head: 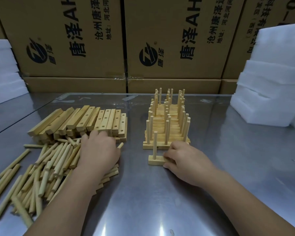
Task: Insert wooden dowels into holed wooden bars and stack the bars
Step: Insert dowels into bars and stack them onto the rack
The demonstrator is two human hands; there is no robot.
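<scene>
1. Bar (156,160) lies flat on the table (143,193), just in front of the stack (166,132). One upright dowel (155,144) is seated near its left end. My fingers hide the rest of it, so I cannot tell how many holes are empty.
2. My right hand (186,160) pinches the bar's right part, fingers curled over it, steadying it on the table.
3. My left hand (99,150) rests on the loose dowels (46,167) with its fingers curled. A dowel (120,145) pokes its tip out at the hand's right side, and I judge that I have that one in my grip.
4. Step in hand, as I read it: filling this bar, with one peg in and the next being fetched.
5. The next move calls for carrying the dowel across and standing it over an open hole. My right fingers must shift clear without letting the bar slide, then I press straight down.
6. Once full, the bar belongs with the stack, whose pegs stand close together, so it must be set down without knocking them.
7. Blank bars (92,120) lie behind my left hand. Cartons (75,40) stand at the back, and foam (271,82) is piled at the right.
</scene>
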